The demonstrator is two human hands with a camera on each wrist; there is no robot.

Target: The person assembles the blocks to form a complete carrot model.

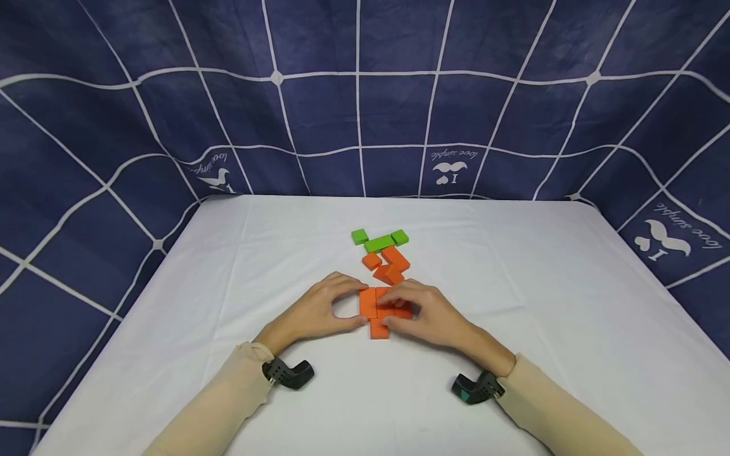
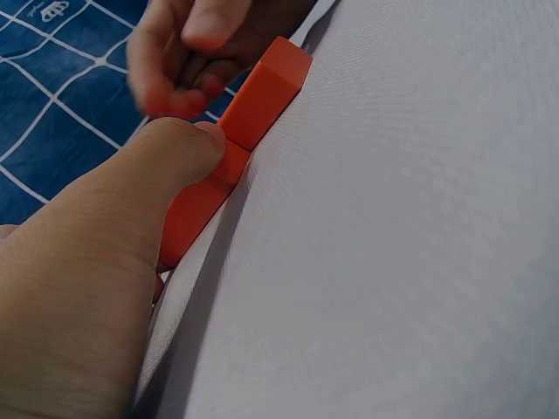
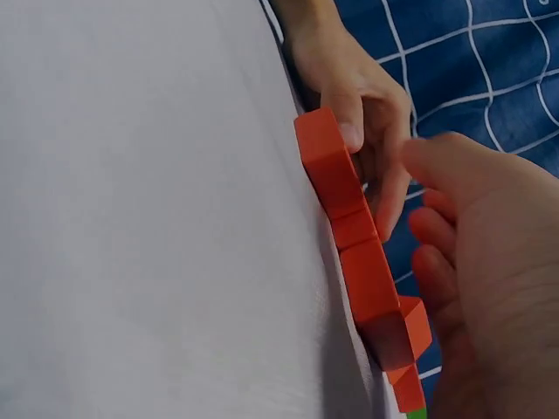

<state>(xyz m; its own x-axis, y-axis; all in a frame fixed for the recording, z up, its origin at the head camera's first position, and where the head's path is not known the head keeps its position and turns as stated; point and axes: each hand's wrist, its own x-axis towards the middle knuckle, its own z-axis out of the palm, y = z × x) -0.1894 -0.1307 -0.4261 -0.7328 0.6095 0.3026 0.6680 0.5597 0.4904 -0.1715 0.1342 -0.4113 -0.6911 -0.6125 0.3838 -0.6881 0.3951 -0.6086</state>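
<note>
Left hand grip: the left hand (image 1: 319, 310) pinches the left edge of the orange block cluster (image 1: 381, 310), thumb (image 2: 179, 148) against the near side and fingers curled over the far side.
Right hand grip: the right hand (image 1: 424, 313) holds the cluster's right side, fingers curled over its top.
Cluster place: flat on the white tablecloth (image 1: 513, 354), between both hands.
Doing it well: I judge light, even inward pressure from both sides would close the seams without lifting a piece.
Beyond the cluster: loose orange blocks (image 1: 390, 265) just behind it, green blocks (image 1: 379, 240) farther back.
</note>
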